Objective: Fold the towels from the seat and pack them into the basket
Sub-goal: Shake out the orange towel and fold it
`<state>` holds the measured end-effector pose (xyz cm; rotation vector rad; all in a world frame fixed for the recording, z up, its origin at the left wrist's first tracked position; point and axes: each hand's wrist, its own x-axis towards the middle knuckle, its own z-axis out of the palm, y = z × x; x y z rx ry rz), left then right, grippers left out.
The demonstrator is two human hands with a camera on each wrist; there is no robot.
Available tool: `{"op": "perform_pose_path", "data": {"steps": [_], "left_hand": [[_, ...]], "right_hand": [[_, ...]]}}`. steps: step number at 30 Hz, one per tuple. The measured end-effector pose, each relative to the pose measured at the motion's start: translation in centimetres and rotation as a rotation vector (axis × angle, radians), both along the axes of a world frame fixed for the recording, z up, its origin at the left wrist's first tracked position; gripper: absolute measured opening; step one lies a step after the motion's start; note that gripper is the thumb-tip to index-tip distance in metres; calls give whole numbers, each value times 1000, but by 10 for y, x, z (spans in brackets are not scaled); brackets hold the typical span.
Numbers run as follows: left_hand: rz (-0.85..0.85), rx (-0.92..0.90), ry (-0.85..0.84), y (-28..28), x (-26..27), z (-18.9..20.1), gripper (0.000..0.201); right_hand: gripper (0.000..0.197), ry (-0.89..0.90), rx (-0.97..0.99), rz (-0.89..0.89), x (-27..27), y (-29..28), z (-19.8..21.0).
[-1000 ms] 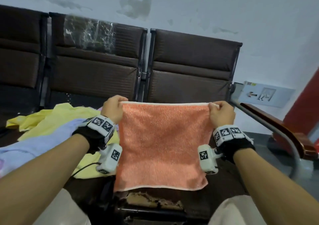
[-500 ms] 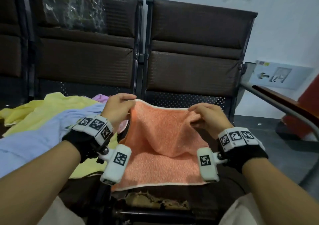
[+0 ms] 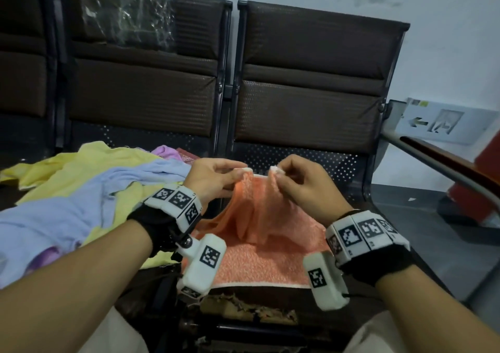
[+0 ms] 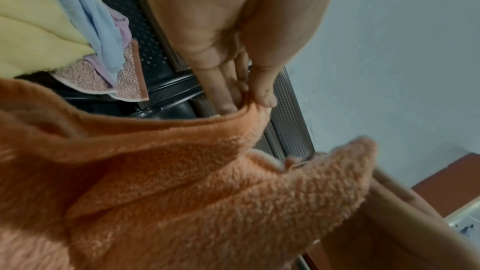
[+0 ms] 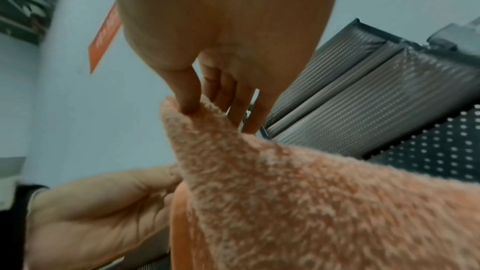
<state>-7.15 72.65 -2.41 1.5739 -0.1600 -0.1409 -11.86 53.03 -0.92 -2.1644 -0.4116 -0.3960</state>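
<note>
Presently: orange towel mid-first-fold on the seat's front edge, both hands pinching its far corners; remaining towels unfolded, basket unseen.

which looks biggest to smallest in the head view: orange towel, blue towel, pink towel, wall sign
1. blue towel and orange towel: alike, blue nearer the camera, so unranked
2. wall sign
3. pink towel, mostly buried

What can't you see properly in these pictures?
- Basket: in no view, so its place is unknown.
- Orange towel: head view, near corners hidden behind wrist cameras.
- Pink towel: head view, mostly buried under the yellow towel and blue towel.
- Left hand, right hand: wrist views, fingertips sunk in towel pile.
</note>
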Motion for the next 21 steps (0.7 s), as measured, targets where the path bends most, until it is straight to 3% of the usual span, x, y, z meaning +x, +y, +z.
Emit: {"op": "perform_pose_path", "data": {"steps": [4,11,21], "left_hand": [[-49,13,37,2,-5,-1,14],[-182,10,78,1,-14,3,20],[-202,62,90,-7,-24,-1,16]], "right_hand": [[12,-11,-161,-37,0,5,-9],[12,20,-111,-13,11,10,-19],[15,78,-49,-10,9,10,-25]]}}
